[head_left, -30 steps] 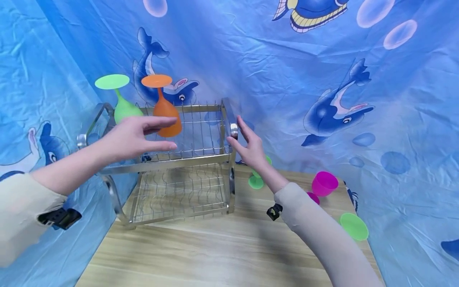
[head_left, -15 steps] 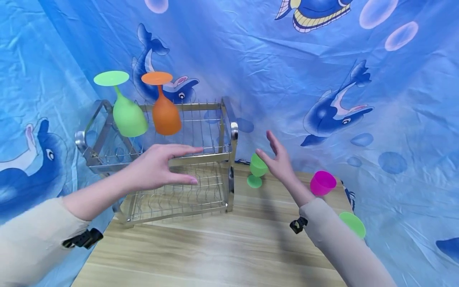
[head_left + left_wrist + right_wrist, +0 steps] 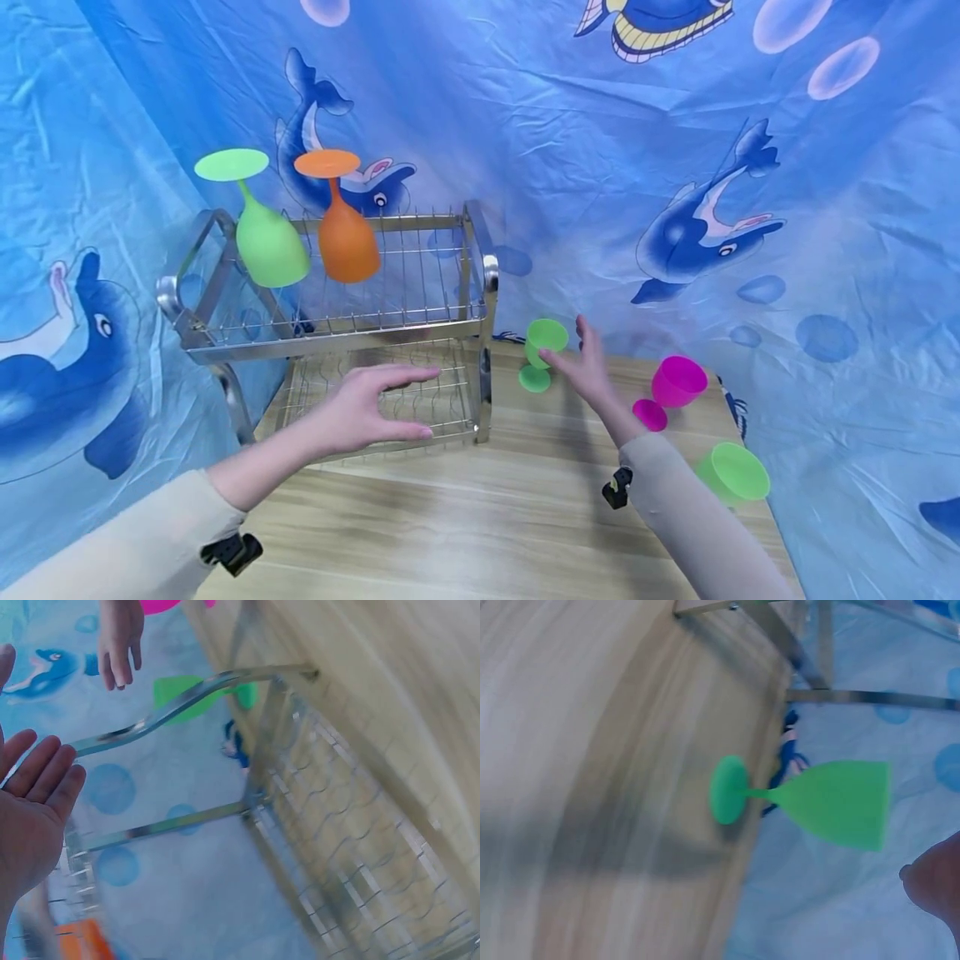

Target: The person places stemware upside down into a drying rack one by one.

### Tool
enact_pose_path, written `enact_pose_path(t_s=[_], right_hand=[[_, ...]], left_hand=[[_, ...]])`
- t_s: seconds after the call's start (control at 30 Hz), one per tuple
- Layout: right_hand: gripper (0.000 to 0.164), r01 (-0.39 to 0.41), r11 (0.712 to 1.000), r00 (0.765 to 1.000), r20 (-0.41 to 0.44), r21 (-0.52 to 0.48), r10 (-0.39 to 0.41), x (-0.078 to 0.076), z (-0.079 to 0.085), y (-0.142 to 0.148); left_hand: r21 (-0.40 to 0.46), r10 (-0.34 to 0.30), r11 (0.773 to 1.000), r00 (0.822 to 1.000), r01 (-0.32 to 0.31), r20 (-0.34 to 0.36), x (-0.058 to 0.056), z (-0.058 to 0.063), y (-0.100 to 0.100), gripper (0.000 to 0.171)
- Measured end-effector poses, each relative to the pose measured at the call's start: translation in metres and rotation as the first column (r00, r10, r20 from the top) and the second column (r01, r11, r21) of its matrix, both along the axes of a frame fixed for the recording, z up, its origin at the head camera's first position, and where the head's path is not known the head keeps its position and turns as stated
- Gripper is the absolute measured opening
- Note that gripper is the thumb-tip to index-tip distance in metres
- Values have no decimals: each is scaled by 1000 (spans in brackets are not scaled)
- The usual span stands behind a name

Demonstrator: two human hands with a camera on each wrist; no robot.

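A green goblet stands upright on the wooden table beside the metal dish rack. My right hand is at its right side, thumb overlapping the bowl in the head view, fingers spread. The right wrist view shows the same green goblet whole, with a bit of space between it and my thumb. My left hand hovers in front of the rack's lower tier, thumb and fingers apart, holding nothing. On the top tier, a light green goblet and an orange goblet are upside down, bases up.
To the right of my right hand stands a magenta goblet. Nearer the table's right edge is another green goblet. A blue curtain with printed dolphins encloses the table at the back and sides.
My left hand has come down from beside the orange goblet to in front of the lower tier. My right hand has moved from the rack's right end rightward and down to the green goblet.
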State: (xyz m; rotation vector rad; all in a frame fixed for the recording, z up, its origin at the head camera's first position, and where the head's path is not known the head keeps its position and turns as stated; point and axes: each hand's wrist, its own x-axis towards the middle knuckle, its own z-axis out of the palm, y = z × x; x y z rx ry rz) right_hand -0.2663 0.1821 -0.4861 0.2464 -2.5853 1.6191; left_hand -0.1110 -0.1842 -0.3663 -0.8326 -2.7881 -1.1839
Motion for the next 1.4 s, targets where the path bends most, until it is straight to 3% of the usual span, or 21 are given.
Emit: enact_pose_path(t_s=[0.13,0.3,0.57,0.93,1.4], right_hand=[[117,18,1000,998,54,-1,-18,-4,-17,-2],[121,55,998,997,55,9,-55,-10,-33,-8],[122,113,994,991,71,-4,-113,-20,-49,-15],[118,142,990,987,78,19,-143,-36,-57,-24],[100,192,981,978,90,-32,-188,-41,-61,-29]], left_hand=[[18,9,1000,998,-10,58,0,-21,1,73],[38,37,998,995,-40,97,-1,-42,1,71],[79,25,996,989,-36,147,-1,-64,5,68],[92,37,994,989,-51,144,-2,-74,1,67],[98,17,995,986,-34,167,-5,-76,0,65]])
